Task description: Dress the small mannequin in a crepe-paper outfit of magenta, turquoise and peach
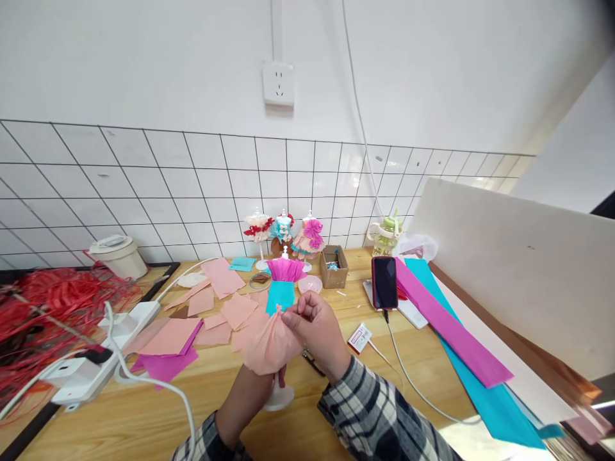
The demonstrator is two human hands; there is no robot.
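Observation:
A miniature dress form (278, 398) stands upright before me on a round white base. It wears a pleated magenta paper collar (286, 269), a turquoise paper bodice (280, 296) and a puffed peach paper skirt (271, 346). Below the skirt, my left hand (254, 389) is closed around the stem, partly hidden by the paper. My right hand (314, 326) pinches the peach paper at the right side of the waist between thumb and forefinger. A small gathered tuft of that paper sticks up at the waist front.
Peach paper pieces (240, 310) cover the left middle of the table. Several dressed forms (307, 240) stand behind, near a cardboard box (335, 267). A phone (384, 283) and long paper strips (451, 320) lie right; a power strip (129, 326) and red raffia-like strands (43, 320) left.

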